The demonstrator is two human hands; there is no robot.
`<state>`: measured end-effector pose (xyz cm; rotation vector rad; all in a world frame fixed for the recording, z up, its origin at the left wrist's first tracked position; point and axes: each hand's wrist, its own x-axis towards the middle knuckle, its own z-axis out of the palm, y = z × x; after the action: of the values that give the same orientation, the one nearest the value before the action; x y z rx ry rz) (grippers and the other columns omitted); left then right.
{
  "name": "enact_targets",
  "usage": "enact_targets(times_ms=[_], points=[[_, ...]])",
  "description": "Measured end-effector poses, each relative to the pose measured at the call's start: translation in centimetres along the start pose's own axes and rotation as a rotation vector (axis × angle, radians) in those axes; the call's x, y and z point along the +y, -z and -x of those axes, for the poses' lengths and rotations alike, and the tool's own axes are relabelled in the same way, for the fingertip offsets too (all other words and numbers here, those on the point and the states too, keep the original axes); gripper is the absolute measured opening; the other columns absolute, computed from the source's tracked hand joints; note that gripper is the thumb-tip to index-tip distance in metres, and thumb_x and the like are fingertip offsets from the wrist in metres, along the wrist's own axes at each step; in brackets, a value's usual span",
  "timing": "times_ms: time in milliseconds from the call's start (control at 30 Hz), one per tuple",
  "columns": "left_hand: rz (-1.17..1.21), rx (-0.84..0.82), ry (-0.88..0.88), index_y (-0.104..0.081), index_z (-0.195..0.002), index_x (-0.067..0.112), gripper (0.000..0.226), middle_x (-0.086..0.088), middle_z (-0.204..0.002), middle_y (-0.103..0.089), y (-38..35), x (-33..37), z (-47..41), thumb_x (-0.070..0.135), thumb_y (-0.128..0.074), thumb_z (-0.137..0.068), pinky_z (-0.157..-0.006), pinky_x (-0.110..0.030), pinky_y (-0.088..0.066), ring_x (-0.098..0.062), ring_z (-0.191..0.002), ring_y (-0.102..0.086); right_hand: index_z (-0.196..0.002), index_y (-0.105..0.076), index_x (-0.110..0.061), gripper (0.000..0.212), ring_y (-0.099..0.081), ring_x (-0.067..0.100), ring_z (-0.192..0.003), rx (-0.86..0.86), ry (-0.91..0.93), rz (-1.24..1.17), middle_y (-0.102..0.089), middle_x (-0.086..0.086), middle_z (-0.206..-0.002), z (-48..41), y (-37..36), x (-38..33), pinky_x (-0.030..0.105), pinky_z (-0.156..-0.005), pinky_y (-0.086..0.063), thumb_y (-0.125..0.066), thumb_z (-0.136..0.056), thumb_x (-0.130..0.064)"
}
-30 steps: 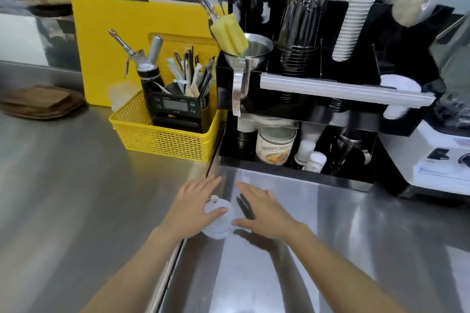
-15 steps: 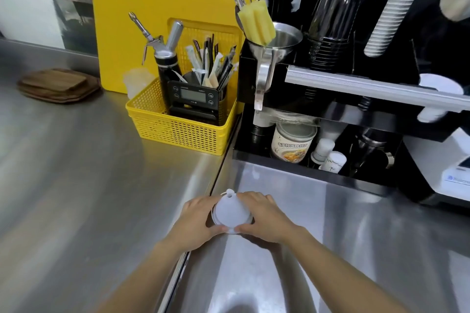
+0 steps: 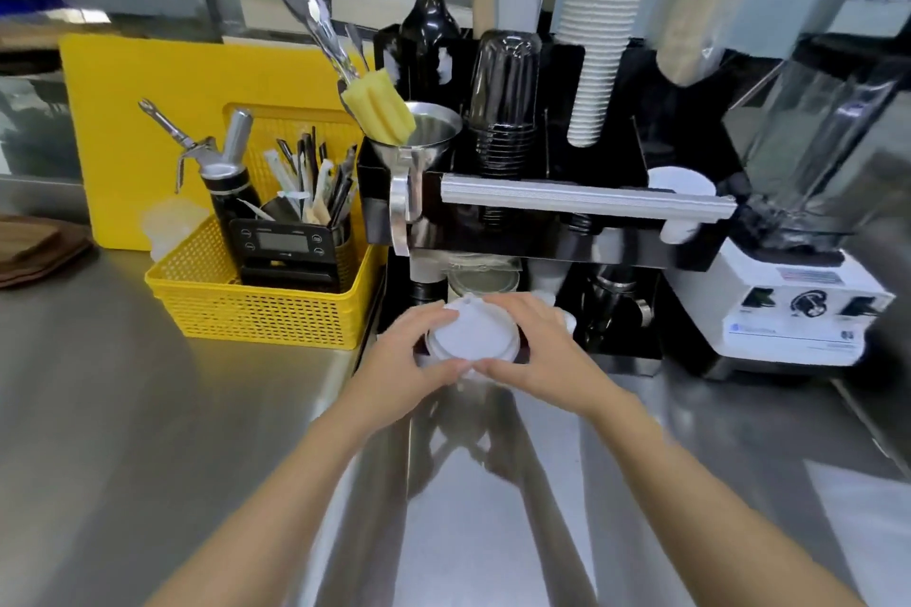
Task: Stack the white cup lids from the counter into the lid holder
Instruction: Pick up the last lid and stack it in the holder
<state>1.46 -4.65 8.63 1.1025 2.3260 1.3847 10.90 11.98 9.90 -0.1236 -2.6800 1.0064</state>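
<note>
A small stack of white cup lids [image 3: 472, 334] is held between both hands above the steel counter [image 3: 148, 434], in front of the black organiser [image 3: 542, 232]. My left hand [image 3: 411, 352] grips the stack's left side and my right hand [image 3: 540, 350] grips its right side. White lids [image 3: 683, 185] sit in the organiser's compartment at the right end, behind the silver rail. How many lids are in my hands is hard to tell.
A yellow basket [image 3: 256, 306] with a scale and utensils stands left of the organiser. A white blender [image 3: 793, 301] stands at the right. A metal funnel [image 3: 419, 143], black cups [image 3: 503, 113] and a white cup stack [image 3: 596, 39] rise from the organiser. Wooden boards [image 3: 34, 246] lie far left.
Both hands closed around the lids on the counter, then lifted them up and forward toward the black organiser.
</note>
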Motion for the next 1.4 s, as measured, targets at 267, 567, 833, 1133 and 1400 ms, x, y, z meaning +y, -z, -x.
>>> enact_targets(times_ms=[267,567,833,1133,1400], points=[[0.041,-0.077,-0.269,-0.055,-0.118,0.027,0.046,0.011,-0.126,-0.047,-2.2,9.6,-7.4,0.031,-0.073,-0.076,-0.096,-0.023,-0.031,-0.006,-0.117,-0.041,-0.126,-0.042,-0.032,0.059,-0.036,0.006,-0.114,0.249,-0.022,0.048,-0.046,-0.01,-0.124,0.9,11.2,0.0,0.035,-0.1,-0.033,-0.07,-0.074,-0.041],[-0.068,-0.158,-0.485,-0.059,-0.114,0.017,0.041,0.0,-0.125,-0.052,-5.3,17.6,-17.0,0.027,-0.073,-0.076,-0.087,-0.011,-0.033,-0.011,-0.115,-0.046,-0.121,-0.05,-0.027,0.045,-0.034,0.005,-0.108,0.331,-0.087,0.209,-0.045,-0.018,-0.11,-0.6,21.3,1.1,0.039,-0.103,-0.027,-0.068,-0.08,-0.031],[-0.146,-0.244,-0.446,-0.055,-0.119,0.026,0.051,0.002,-0.132,-0.049,-7.5,19.7,-23.4,0.039,-0.073,-0.073,-0.096,-0.03,-0.036,-0.017,-0.12,-0.044,-0.117,-0.054,-0.038,0.043,-0.034,0.015,-0.115,0.302,-0.169,0.465,-0.056,-0.004,-0.12,-4.5,25.7,6.1,0.036,-0.091,-0.018,-0.061,-0.078,-0.053],[-0.525,-0.282,-0.557,-0.059,-0.115,0.024,0.033,-0.001,-0.114,-0.062,-9.6,16.6,-25.1,0.04,-0.053,-0.087,-0.103,-0.038,-0.022,-0.021,-0.115,-0.046,-0.103,-0.062,-0.041,0.052,-0.027,0.011,-0.12,0.215,-0.209,0.533,-0.056,-0.012,-0.111,-5.8,24.3,9.3,0.033,-0.092,-0.011,-0.051,-0.065,-0.074],[-0.642,-0.239,-0.675,-0.068,-0.08,0.025,0.041,0.006,-0.087,-0.066,-10.0,15.8,-24.6,0.052,-0.038,-0.089,-0.096,-0.032,-0.023,-0.011,-0.096,-0.048,-0.074,-0.071,-0.027,0.045,-0.019,0.009,-0.128,0.088,-0.256,0.621,-0.054,-0.019,-0.121,-5.7,24.3,9.8,0.035,-0.093,-0.005,-0.042,-0.084,-0.06]])
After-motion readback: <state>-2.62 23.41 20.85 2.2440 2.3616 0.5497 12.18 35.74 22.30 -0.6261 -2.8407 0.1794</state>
